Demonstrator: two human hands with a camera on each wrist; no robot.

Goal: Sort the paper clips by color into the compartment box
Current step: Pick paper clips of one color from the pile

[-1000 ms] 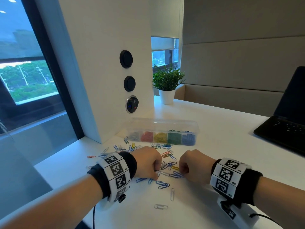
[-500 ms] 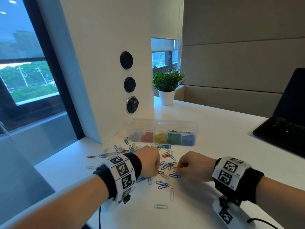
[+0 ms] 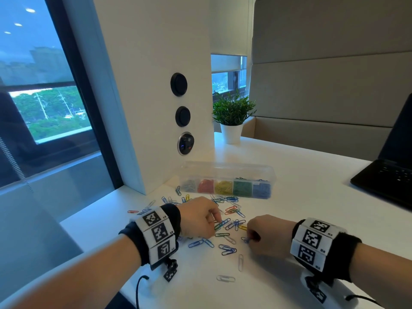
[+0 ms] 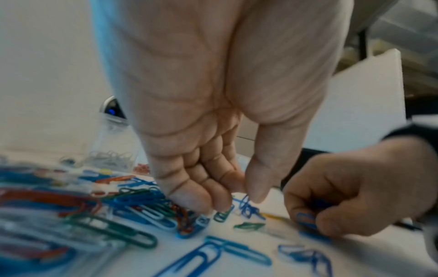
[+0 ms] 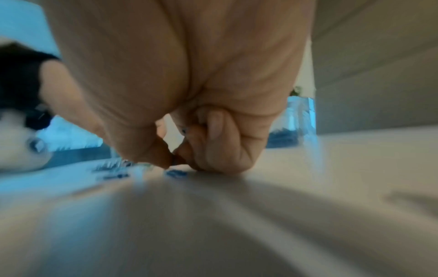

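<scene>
- Left hand (image 3: 197, 216) low over the white worktop (image 3: 312, 197), fingers curled down into the scatter of loose paper clips (image 3: 229, 224); fingertips (image 4: 201, 201) touching a small cluster of blue and red clips, thumb just apart from them; unclear whether any clip is actually pinched.
- Right hand (image 3: 268, 236) knuckles-down on the worktop just right of the pile, fingers curled, thumb and forefinger pinching a blue paper clip (image 4: 307, 220) right at the surface; more blue glimpsed inside the curled fingers in the left wrist view.
- Right wrist view heavily blurred: curled fingers (image 5: 213, 142) against the surface, a blue clip at their tips.
- Clear compartment box (image 3: 227, 180) beyond the pile, lid open and tilted back, near the white pillar (image 3: 156, 85); five compartments left to right: silver, red, yellow, green, blue.
- Loose clips spread between box and hands: mostly blue, some green, red, yellow and silver; two silver ones (image 3: 225, 278) nearest the person, apart from the rest.
- Black bands with printed markers on both wrists.
- Potted plant (image 3: 231, 117) at the back of the worktop, open laptop (image 3: 388, 175) at the right edge, window (image 3: 40, 85) to the left.
</scene>
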